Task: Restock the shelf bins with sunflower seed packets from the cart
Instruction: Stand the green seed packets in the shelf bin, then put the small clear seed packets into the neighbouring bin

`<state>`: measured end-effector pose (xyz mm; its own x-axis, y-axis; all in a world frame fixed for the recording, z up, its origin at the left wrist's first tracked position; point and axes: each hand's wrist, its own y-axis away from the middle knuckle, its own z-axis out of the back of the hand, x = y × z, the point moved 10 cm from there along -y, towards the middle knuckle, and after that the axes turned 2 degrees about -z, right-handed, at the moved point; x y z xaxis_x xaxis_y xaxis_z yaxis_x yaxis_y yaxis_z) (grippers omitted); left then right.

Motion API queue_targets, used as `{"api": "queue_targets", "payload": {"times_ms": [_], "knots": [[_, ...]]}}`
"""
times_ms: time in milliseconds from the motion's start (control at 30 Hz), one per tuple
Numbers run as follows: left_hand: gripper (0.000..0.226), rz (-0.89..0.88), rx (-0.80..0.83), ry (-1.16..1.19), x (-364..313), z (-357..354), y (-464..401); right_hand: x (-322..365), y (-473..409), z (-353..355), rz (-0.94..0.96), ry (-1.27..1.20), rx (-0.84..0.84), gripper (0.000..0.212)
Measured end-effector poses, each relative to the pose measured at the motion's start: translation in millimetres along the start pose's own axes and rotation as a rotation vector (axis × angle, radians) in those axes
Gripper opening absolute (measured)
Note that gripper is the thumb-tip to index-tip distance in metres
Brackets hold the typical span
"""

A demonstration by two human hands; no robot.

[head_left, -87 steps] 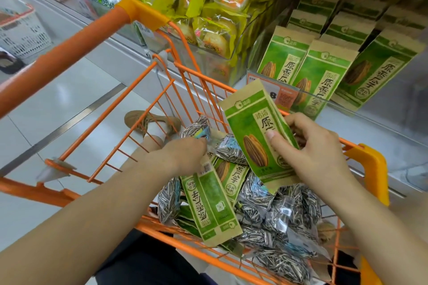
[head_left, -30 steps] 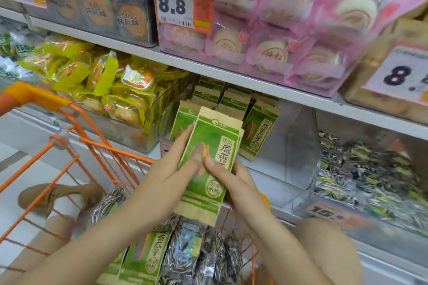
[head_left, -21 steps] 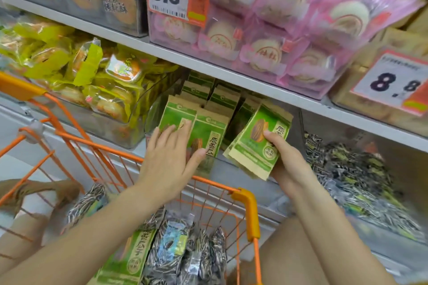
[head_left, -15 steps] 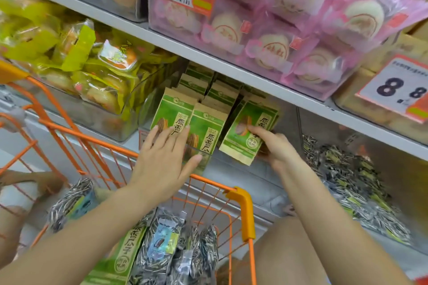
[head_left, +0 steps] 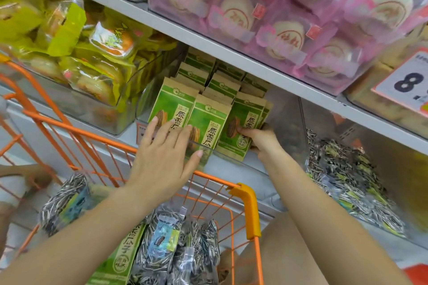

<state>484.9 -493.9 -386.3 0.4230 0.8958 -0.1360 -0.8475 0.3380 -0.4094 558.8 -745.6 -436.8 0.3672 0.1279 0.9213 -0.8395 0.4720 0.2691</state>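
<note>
Head view, left to right: orange cart (head_left: 249, 210) holds more seed packets (head_left: 162, 247) — restocking is unfinished. Left hand (head_left: 162, 159), fingers spread flat, steadies the front green packets (head_left: 206, 127) in the clear shelf bin (head_left: 284, 122). Right hand (head_left: 259, 139) pinches a green packet (head_left: 243, 127), seating it in the bin's right-hand row — bin looks well filled.

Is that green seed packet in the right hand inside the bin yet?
Nearly: the green packet stands upright in the clear bin, with the right hand gripping it.
</note>
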Motion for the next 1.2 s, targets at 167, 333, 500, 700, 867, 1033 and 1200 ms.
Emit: {"api": "queue_targets", "payload": {"times_ms": [167, 333, 500, 700, 867, 1033, 1200], "knots": [[0.057, 0.001, -0.018, -0.01, 0, 1, 0, 16, -2, 7, 0.17, -0.026, -0.059, 0.051], [0.055, -0.007, -0.033, -0.006, -1, 1, 0, 23, -2, 0, 0.26, 0.166, -0.069, 0.056], [0.054, -0.01, -0.026, -0.013, -1, 0, 0, 4, -3, -17, 0.165, 0.301, 0.087, 0.05], [0.052, -0.016, -0.027, -0.011, -2, 0, 1, 1, -4, -18, 0.075, 0.266, 0.104, 0.046], [0.05, -0.021, -0.035, 0.007, -2, 1, 1, -1, -6, -14, 0.036, 0.147, 0.068, 0.043], [0.049, -0.027, -0.039, 0.014, -1, -1, 1, 4, -4, -13, 0.094, 0.142, 0.063, 0.041], [0.049, -0.026, -0.036, 0.056, 1, -1, 2, 0, 0, -8, 0.02, 0.127, 0.058, 0.044]]}}
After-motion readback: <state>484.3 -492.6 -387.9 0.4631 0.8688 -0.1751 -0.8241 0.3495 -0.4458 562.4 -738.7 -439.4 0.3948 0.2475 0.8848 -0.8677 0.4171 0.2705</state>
